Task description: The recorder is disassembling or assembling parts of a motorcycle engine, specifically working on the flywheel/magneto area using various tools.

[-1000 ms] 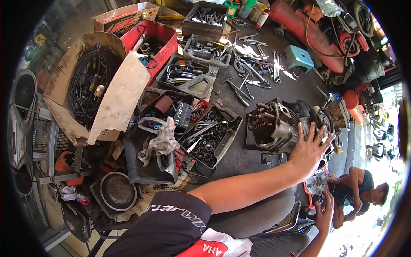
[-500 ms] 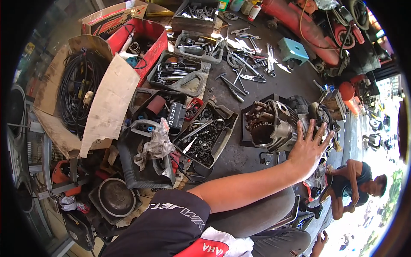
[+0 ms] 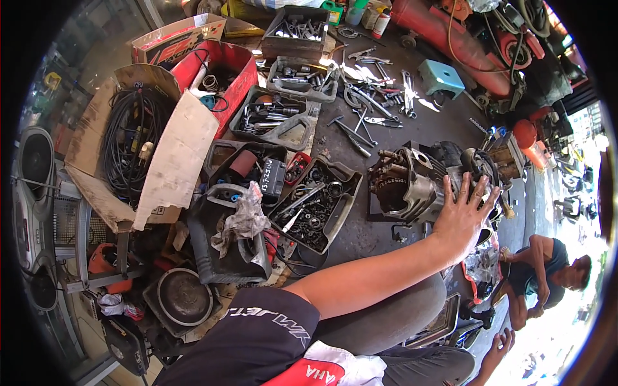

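My left hand (image 3: 462, 219) lies with fingers spread on a greasy metal engine block (image 3: 412, 186), which rests on a dark stand on the floor. Its open end, facing left, shows a chain and gear parts inside. The palm covers part of the engine's near right side. At the lower right, past my knee, my right hand (image 3: 498, 350) hangs in the air with its fingers loosely apart and nothing in them. Left of the engine sits a cut-open plastic tray (image 3: 343, 226) of small bolts, washers and a wrench.
Loose wrenches and a T-handle (image 3: 349, 137) lie beyond the engine, near a blue stool (image 3: 441, 78) and a red tank (image 3: 450, 45). Tool trays, a dirty rag (image 3: 241, 222) and a cardboard box of cables (image 3: 174, 161) fill the left. Another person (image 3: 547, 276) crouches at right.
The view has shifted slightly, so most things sit a little further right. My left hand keeps its place on the engine. My right hand has risen more into view.
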Demonstrator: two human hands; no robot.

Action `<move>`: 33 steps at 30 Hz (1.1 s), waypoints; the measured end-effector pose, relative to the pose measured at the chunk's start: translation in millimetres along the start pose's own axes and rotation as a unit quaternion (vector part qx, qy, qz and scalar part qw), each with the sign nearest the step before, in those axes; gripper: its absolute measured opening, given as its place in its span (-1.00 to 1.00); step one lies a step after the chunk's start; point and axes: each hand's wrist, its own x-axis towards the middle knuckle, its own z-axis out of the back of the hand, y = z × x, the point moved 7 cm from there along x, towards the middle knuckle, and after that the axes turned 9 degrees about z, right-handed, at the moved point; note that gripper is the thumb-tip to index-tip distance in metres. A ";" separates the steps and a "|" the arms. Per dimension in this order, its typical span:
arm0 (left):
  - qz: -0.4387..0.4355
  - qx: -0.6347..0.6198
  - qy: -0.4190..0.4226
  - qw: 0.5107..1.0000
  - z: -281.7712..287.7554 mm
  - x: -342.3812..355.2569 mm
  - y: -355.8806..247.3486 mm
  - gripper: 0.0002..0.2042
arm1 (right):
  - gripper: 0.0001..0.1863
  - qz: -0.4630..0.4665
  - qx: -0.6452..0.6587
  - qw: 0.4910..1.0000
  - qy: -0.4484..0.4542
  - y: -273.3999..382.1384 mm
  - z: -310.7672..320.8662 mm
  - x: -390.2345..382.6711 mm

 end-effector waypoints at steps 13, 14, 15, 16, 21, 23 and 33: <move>0.016 0.019 0.005 1.000 4.2 -1.5 -3.0 0.11 | -0.54 0.076 -0.025 0.996 0.034 42.0 -25.1 15.4; 0.015 0.011 0.005 1.000 5.6 -1.5 -2.5 0.11 | -0.54 0.062 -0.049 0.996 0.038 35.5 -26.1 13.5; 0.015 0.003 0.004 1.000 6.6 -0.9 -1.7 0.12 | -0.54 0.044 -0.033 0.997 0.052 30.8 -29.1 11.5; 0.015 -0.001 -0.004 1.000 8.3 -0.1 -0.4 0.13 | -0.55 -0.010 -0.020 0.998 0.060 23.8 -32.3 9.6; -0.004 0.021 0.000 1.000 1.5 0.7 2.3 -0.05 | -0.51 0.024 0.071 0.986 0.148 84.9 -72.8 14.4; -0.009 0.024 -0.023 0.999 1.1 1.4 2.4 -0.10 | -0.46 0.049 0.047 0.980 0.188 128.8 -93.6 16.6; -0.009 -0.016 -0.019 1.000 -11.1 6.7 6.5 -0.22 | 0.12 0.277 0.061 0.956 0.071 336.7 -146.0 54.8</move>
